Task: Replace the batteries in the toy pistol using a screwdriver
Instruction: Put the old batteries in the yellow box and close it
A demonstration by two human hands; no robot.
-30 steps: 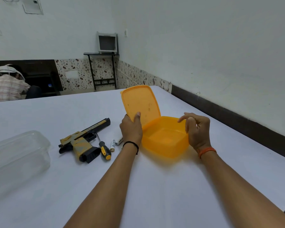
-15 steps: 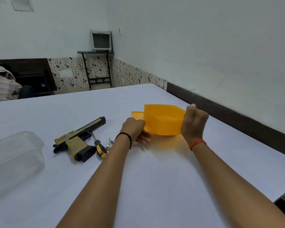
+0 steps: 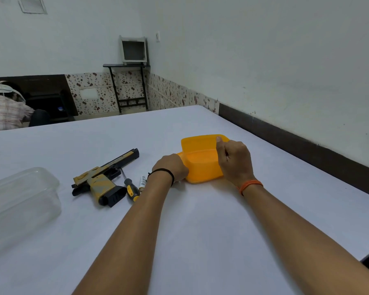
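A yellow and grey toy pistol [image 3: 103,179] lies on its side on the white table [image 3: 200,231], left of my hands. A screwdriver [image 3: 130,188] with a black and yellow handle rests against its grip. Loose white batteries [image 3: 143,181] lie just right of the screwdriver, partly behind my left wrist. Both my hands grip an orange plastic box [image 3: 200,165], which is tilted just above the table. My left hand [image 3: 172,168] closes on its left edge and my right hand [image 3: 234,162] on its right side, thumb on the rim. Whether anything is inside the box is hidden.
A clear plastic container [image 3: 19,201] sits at the table's left edge. A wall runs along the table's right side. Another person in a checked shirt [image 3: 4,109] sits beyond the far left edge. A black stand holding a small framed box [image 3: 133,52] is in the far corner.
The orange box stood flat with its lid held up by my left hand. Both hands have since tipped it over and now hold it tilted low over the table.
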